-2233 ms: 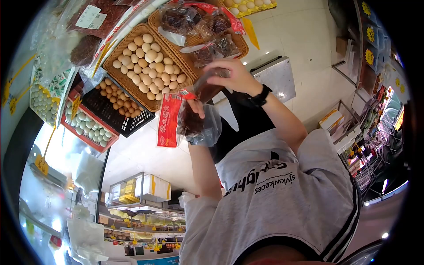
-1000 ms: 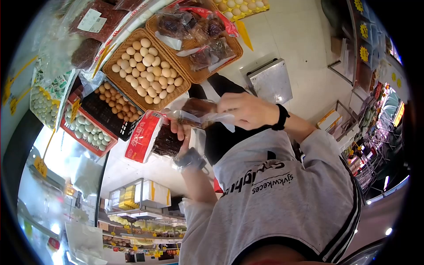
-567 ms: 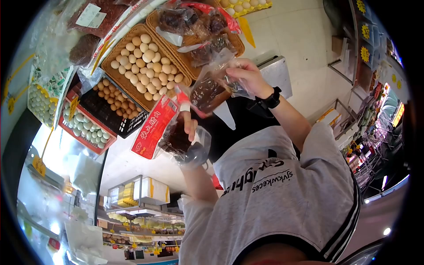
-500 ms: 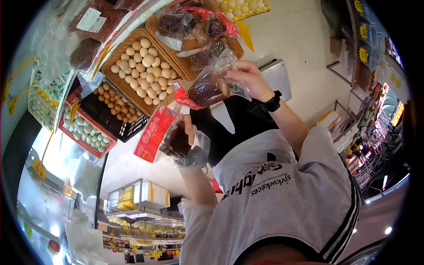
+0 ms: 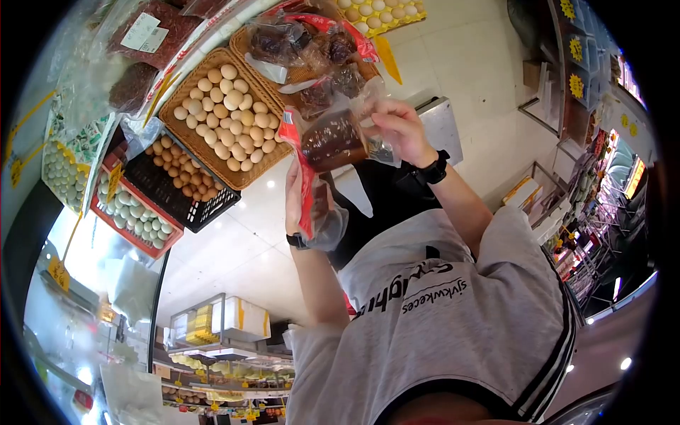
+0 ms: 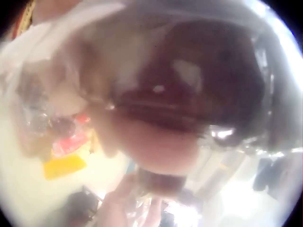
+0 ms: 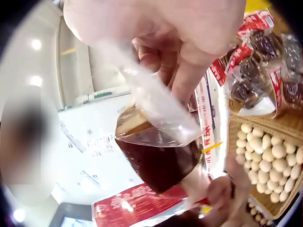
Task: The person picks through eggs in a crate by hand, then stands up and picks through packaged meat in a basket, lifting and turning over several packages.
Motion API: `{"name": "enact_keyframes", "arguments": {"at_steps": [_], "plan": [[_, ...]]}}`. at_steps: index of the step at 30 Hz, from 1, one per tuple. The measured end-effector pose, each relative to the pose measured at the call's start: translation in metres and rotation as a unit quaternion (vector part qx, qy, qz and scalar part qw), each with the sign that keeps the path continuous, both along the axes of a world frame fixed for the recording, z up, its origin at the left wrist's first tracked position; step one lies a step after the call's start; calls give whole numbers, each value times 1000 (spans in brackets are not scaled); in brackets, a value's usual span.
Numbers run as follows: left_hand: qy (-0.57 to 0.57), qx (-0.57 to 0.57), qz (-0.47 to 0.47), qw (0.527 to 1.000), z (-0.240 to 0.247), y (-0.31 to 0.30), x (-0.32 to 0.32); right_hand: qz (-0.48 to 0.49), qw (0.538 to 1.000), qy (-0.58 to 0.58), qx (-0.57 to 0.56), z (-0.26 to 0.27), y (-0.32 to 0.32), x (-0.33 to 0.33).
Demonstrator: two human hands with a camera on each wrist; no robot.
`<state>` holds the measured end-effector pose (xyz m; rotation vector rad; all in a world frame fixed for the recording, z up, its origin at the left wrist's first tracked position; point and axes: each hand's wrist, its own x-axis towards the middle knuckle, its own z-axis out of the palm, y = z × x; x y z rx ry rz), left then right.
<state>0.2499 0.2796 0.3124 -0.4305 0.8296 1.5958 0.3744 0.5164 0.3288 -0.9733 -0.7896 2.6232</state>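
Note:
In the head view my right hand pinches the clear end of a plastic pack of dark cured meat with a red label on its left end. The right wrist view shows the fingers curled on the clear plastic and the brown meat hanging below. My left hand grips a second red-labelled pack of cured meat, now turned nearly edge-on, so its label front is hidden. Fingers lie along that pack's label side. The two packs overlap in the head view. Dark meat under shiny film fills the left wrist view.
A wicker basket of pale eggs stands left of the hands. Another basket with several meat packs sits behind. A black crate and a red crate hold more eggs. A metal box is at the right.
The right hand's pack came away from the back basket, in toward the body, then up again facing the camera. The left hand turned its pack from label-forward to nearly edge-on.

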Motion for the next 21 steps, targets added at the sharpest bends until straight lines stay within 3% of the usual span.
{"name": "enact_keyframes", "arguments": {"at_steps": [3,5,7,8,10,12,13,14,16,18,21], "plan": [[42,-34,29,998,14,1,-5,40,993,-85,65,5,5,-5],[149,-153,8,977,21,8,-13,43,990,-111,73,5,7,-8],[279,-176,-1,944,13,14,-13,10,995,-99,31,4,2,-10],[342,-186,-7,921,11,15,-13,-7,996,-93,10,3,0,-11],[478,-212,-78,849,32,21,-24,146,982,-89,84,-9,27,4],[595,-234,-182,747,62,26,-35,177,967,-75,170,-30,52,10],[669,-216,-212,679,63,23,-40,134,965,-63,215,-39,61,8],[681,-210,-223,665,66,24,-43,93,960,-48,258,-47,65,8],[704,-197,-250,634,71,24,-51,232,910,-42,341,-21,62,-15],[675,-173,-281,660,68,22,-55,377,819,15,432,-12,49,-37],[609,-174,-297,714,69,23,-57,487,804,94,327,-8,30,-61]]}}
